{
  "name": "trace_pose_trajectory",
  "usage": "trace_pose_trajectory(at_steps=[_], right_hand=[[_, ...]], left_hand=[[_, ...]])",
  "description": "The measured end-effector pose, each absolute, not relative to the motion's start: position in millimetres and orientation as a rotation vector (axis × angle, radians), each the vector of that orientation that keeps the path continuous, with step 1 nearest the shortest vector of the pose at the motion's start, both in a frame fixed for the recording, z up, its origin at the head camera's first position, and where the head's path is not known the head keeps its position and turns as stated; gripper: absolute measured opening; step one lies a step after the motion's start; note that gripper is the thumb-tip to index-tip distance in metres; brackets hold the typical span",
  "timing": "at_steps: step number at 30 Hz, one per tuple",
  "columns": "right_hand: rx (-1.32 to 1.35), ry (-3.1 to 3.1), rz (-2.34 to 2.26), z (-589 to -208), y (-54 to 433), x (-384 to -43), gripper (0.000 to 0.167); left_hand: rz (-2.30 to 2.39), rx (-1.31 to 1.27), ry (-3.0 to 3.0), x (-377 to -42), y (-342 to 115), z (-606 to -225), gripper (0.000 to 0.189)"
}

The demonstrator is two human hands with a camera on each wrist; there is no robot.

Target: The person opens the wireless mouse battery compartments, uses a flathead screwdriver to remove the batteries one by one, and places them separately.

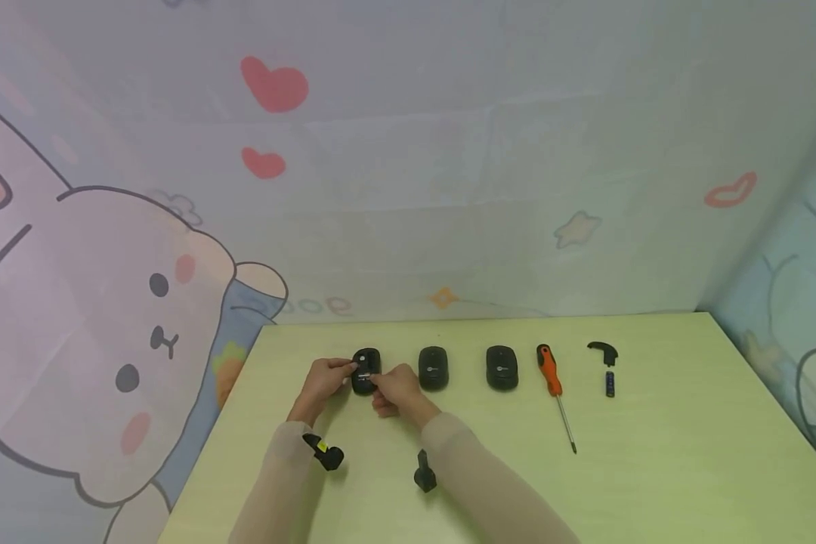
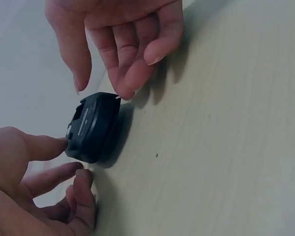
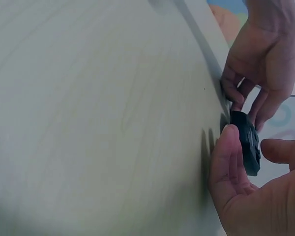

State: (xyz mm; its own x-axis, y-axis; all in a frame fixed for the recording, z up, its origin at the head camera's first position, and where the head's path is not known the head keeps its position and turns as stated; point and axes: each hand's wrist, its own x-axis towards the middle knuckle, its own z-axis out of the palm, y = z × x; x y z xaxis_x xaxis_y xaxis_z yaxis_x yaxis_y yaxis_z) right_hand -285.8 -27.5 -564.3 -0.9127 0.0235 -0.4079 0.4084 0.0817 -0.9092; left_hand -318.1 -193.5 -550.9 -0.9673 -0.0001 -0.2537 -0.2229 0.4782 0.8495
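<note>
Black and rounded-oblong, the mouse (image 1: 365, 388) lay between both hands, its labelled, recessed face showing. The left hand (image 1: 326, 379) pinched it, thumb above, fingers at the side. Fingers of the right hand (image 1: 398, 387) touched the opposite end; whether they were clasped could not be told. Right of the grip lay a second mouse (image 1: 433, 370), a third mouse (image 1: 501, 369), a slim-shafted screwdriver (image 1: 549, 372), a curved black piece (image 1: 606, 350) and a cylindrical battery (image 1: 610, 384).
</note>
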Motion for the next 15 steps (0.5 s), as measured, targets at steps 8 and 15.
trace_pose_trajectory(at_steps=[8, 15], right_hand=[[0.28, 2.116, -1.883, -551, -15, -277, 0.025], [0.112, 2.199, -1.916, -539, -1, -266, 0.029]], left_hand=[[1.337, -0.154, 2.66, -307, -194, -538, 0.05], [1.237, 0.022, 2.802, -284, -178, -510, 0.044]])
